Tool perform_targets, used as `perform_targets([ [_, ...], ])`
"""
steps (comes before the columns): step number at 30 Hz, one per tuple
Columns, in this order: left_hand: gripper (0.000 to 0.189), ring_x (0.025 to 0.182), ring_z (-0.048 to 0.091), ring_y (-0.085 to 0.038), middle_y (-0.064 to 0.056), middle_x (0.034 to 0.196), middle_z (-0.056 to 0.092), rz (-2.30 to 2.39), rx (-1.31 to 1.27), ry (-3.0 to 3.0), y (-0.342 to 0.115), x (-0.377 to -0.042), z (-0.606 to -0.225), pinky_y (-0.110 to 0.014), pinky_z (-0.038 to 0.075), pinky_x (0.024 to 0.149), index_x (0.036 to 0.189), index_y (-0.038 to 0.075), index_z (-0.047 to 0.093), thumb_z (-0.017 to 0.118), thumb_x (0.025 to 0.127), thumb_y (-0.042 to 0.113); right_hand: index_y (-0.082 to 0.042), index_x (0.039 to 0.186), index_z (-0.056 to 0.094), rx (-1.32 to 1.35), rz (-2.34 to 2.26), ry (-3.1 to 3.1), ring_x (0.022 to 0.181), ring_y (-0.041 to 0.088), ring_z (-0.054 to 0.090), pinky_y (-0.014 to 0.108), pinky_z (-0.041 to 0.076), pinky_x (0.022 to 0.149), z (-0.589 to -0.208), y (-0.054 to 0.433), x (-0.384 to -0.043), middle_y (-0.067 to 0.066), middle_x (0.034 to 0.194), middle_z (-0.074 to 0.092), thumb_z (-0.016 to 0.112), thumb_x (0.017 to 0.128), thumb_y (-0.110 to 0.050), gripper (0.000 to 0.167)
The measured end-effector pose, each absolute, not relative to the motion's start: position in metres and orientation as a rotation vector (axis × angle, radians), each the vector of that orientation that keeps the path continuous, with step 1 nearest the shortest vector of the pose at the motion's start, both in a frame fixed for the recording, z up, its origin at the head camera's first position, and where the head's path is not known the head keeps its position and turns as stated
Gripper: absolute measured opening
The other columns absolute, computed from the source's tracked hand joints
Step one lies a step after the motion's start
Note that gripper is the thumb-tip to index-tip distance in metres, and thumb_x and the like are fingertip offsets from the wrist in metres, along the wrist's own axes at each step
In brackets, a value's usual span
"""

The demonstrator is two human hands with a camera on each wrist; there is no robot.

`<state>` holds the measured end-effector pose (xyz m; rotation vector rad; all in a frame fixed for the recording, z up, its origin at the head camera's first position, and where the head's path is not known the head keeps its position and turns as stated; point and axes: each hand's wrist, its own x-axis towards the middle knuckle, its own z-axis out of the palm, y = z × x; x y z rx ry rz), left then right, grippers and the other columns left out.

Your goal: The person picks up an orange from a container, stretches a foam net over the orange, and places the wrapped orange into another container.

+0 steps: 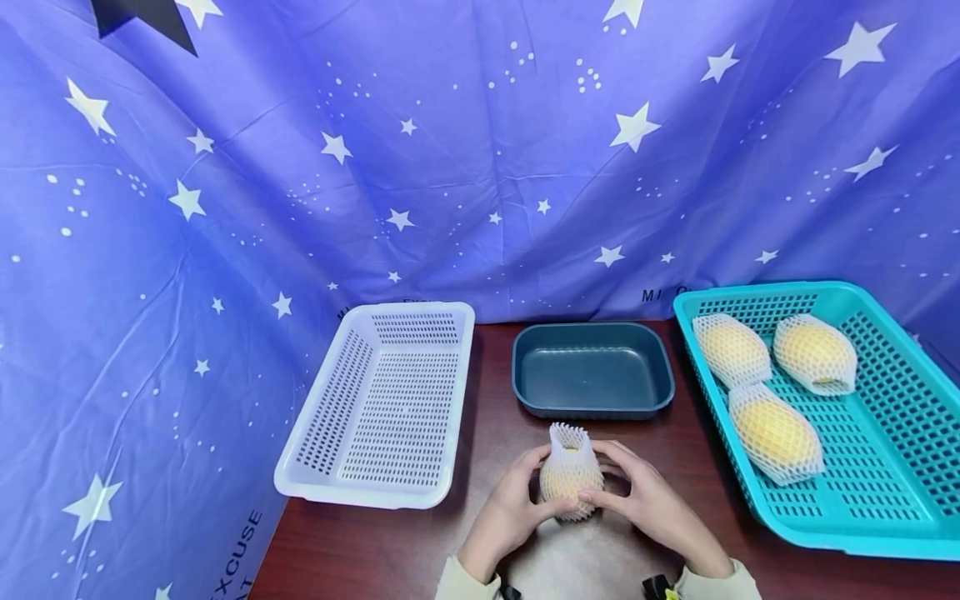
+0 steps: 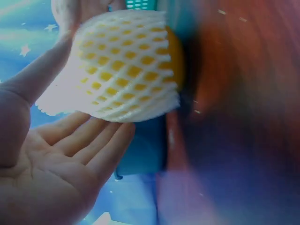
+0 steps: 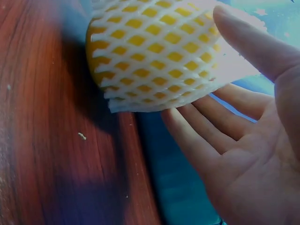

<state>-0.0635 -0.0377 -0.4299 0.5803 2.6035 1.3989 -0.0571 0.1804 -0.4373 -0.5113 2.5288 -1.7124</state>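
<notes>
A yellow fruit in a white foam net (image 1: 570, 482) stands close to the person's front, the net's gathered open end upward. From one side my left hand (image 1: 512, 504) holds it, thumb across its near face and fingers behind. My right hand (image 1: 651, 502) grips the opposite side in the same way, the two thumbs almost meeting. In the left wrist view the net (image 2: 126, 70) leaves the fruit's yellow bottom bare, close to the tabletop. The right wrist view shows the fingertips under the netted fruit (image 3: 154, 56) and the thumb on top of it.
A white slotted basket (image 1: 463, 400) stands at the left and a dark blue tub (image 1: 592, 411) behind the hands. In the teal basket (image 1: 870, 442) at the right lie several netted yellow fruits (image 1: 776, 433). A starry blue curtain (image 1: 450, 167) closes off the back and left.
</notes>
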Motion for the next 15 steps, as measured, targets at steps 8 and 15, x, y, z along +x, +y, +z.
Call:
perform_targets([
  [8,0.079,0.123,0.058,-0.021,-0.009,0.137,0.058,1.295,0.546,2.603,-0.038,-0.064,-0.439,-0.034,0.049,0.101,0.142,0.007,0.049,0.086,0.076,0.029,-0.006,0.139,0.050,-0.528,-1.669,2.446,0.118,0.002,0.056,0.020,0.052,0.092,-0.442,0.184,-0.057,0.016,0.136,0.055,0.082,0.080,-0.029,0.071],
  [15,0.079,0.121,0.059,-0.022,-0.010,0.140,0.055,1.441,0.481,2.466,-0.038,-0.065,-0.446,-0.029,0.051,0.099,0.143,0.009,0.047,0.087,0.075,0.022,-0.002,0.141,0.047,-0.497,-1.668,2.409,0.119,0.009,0.057,0.022,0.053,0.092,-0.448,0.186,-0.056,0.023,0.140,0.051,0.082,0.081,-0.026,0.073],
])
